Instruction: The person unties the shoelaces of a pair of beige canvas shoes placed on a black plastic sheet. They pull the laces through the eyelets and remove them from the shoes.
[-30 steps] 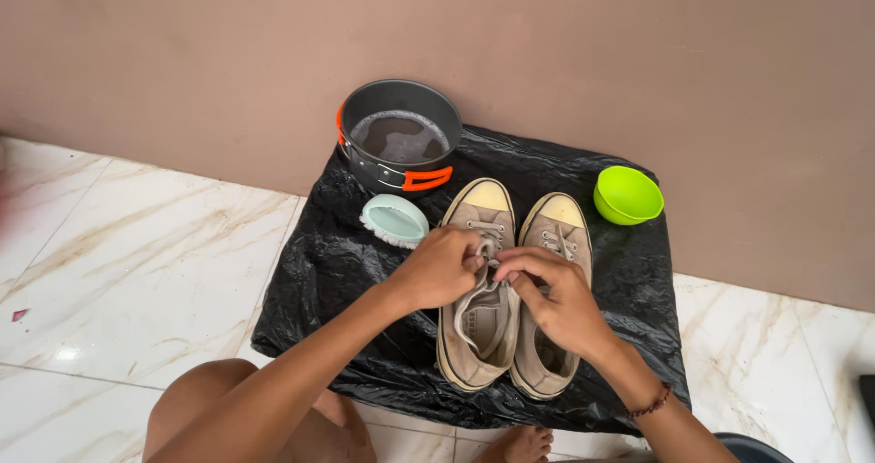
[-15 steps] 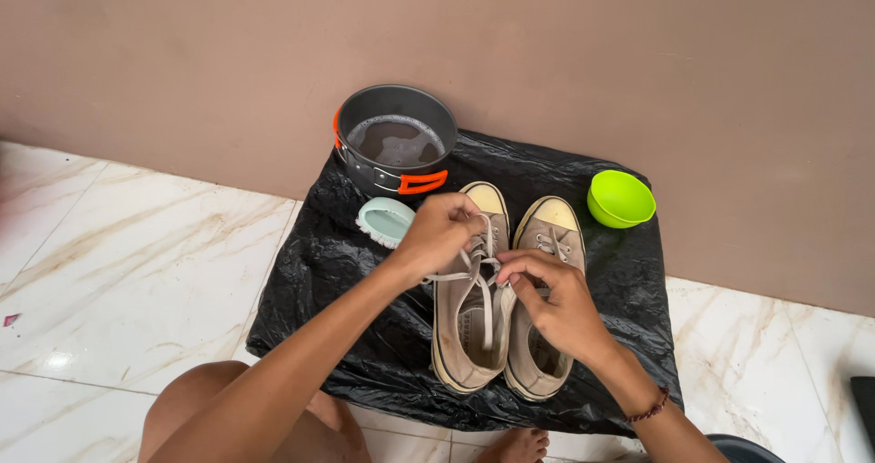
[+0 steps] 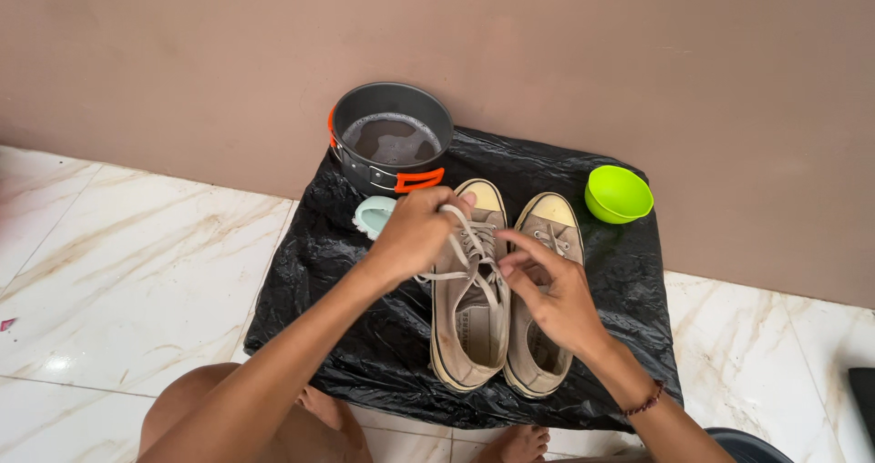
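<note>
Two worn beige canvas sneakers lie side by side on a black plastic sheet [image 3: 346, 317]. My left hand [image 3: 415, 235] grips the lace of the left sneaker [image 3: 469, 322] and holds it up above the toe end. My right hand [image 3: 551, 294] rests over the gap between the left sneaker and the right sneaker [image 3: 542, 221], fingers pinching at the same lace near the eyelets.
A dark grey pot [image 3: 392, 144] with orange handles, holding murky water, stands at the sheet's back edge against the brown wall. A pale mint round object [image 3: 372, 213] lies beside it. A lime green bowl [image 3: 618, 193] sits back right. Marble floor tiles surround the sheet; my bare knee [image 3: 196, 408] is at the front.
My left hand has pulled the lace further out and upward from the left sneaker. My right hand has shifted slightly toward me. The camera view has drifted a little.
</note>
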